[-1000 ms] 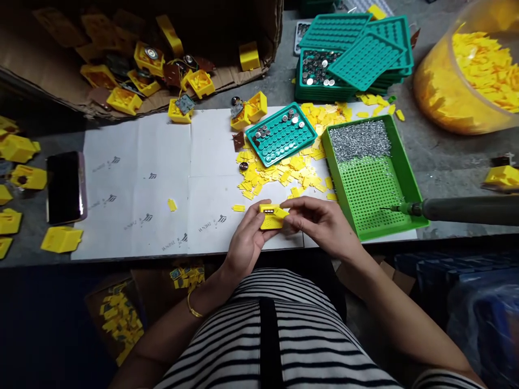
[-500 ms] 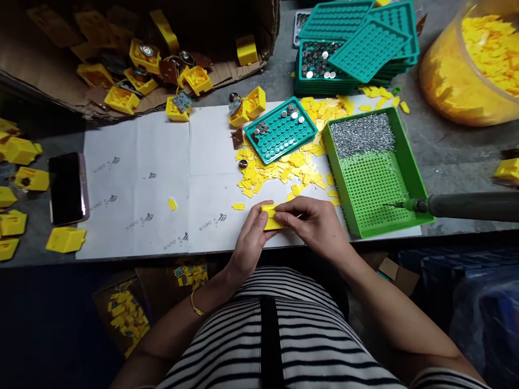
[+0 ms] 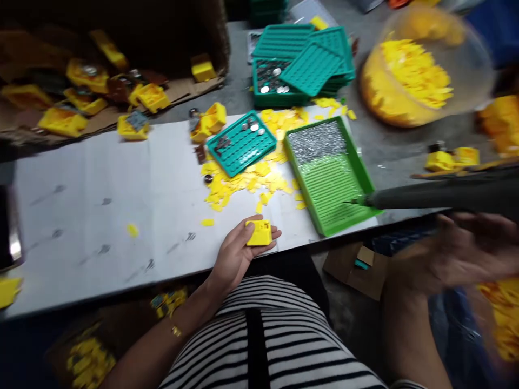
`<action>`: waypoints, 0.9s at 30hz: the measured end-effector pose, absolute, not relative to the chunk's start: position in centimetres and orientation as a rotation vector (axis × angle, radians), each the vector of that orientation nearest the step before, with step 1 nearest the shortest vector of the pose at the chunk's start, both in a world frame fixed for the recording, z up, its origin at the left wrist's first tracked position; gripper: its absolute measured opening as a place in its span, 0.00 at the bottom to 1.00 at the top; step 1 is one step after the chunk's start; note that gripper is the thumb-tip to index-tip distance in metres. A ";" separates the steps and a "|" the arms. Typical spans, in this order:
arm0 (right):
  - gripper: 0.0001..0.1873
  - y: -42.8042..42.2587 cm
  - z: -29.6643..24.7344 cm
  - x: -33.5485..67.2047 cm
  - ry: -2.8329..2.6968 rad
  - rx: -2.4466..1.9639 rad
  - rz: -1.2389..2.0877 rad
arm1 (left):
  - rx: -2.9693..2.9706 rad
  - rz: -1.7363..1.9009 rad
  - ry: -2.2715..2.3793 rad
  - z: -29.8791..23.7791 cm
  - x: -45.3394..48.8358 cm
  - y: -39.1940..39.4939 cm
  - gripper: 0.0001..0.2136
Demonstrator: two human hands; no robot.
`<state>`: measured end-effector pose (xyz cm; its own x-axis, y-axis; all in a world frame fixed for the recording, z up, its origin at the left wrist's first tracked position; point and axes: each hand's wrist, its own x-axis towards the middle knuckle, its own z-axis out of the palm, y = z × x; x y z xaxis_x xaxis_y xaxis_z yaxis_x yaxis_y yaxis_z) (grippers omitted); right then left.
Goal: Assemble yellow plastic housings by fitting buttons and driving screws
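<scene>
My left hand [image 3: 233,254] is closed on a small yellow plastic case [image 3: 259,233], with the thumb on top and the fingers beneath. Small holes show in the case's upper face. Far to the right, my right hand [image 3: 466,248] is blurred, just below the dark body of a power screwdriver [image 3: 438,192]. Its fingers look apart with nothing visible in them; whether they touch the tool I cannot tell. The screwdriver's bit points left over a green perforated tray [image 3: 294,162] that holds many silver screws [image 3: 320,141].
A teal tray [image 3: 247,154] with round metal pieces lies among loose yellow pieces [image 3: 259,181]. Stacked teal trays [image 3: 300,35] stand behind. A clear tub [image 3: 472,70] of yellow pieces is at the back right. A cardboard box [image 3: 225,48] with yellow cases stands back left.
My right hand has left the yellow case and moved far right to beside the screwdriver. My left hand keeps the case. The view has swung right.
</scene>
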<state>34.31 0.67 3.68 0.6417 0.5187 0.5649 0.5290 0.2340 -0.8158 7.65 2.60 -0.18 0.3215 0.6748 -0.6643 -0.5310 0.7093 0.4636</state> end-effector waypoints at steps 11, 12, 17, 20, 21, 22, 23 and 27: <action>0.19 6.1 4.0 38.6 -1.350 -1.035 0.840 | 0.176 0.543 1.021 -0.1 10.3 2.7 0.15; 0.17 6.3 4.0 38.1 -1.295 -1.018 0.790 | 0.197 0.528 1.042 -0.1 10.5 2.7 0.16; 0.12 8.4 3.6 36.1 -1.022 -1.048 0.433 | 0.242 0.478 1.080 -0.3 11.6 2.8 0.16; 0.11 10.5 3.2 35.8 -1.013 -1.018 0.366 | 0.238 0.445 1.090 -0.3 12.0 2.9 0.15; 0.11 11.2 3.0 35.7 -1.027 -0.996 0.361 | 0.234 0.439 1.090 -0.3 12.0 3.0 0.15; 0.12 11.8 2.8 35.6 -1.041 -0.978 0.357 | 0.230 0.435 1.089 -0.3 12.0 3.0 0.15; 0.12 12.5 2.7 35.6 -1.049 -0.975 0.347 | 0.226 0.431 1.087 -0.2 12.0 3.1 0.15; 0.19 14.4 2.1 35.3 -1.070 -1.069 0.298 | 0.227 0.416 1.075 -0.2 11.9 3.2 0.16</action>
<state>35.32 14.43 2.08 0.4963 0.6604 0.5635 0.2742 0.4966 -0.8235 11.85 3.22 -0.23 0.4086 0.4355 -0.8021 -0.2179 0.9000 0.3776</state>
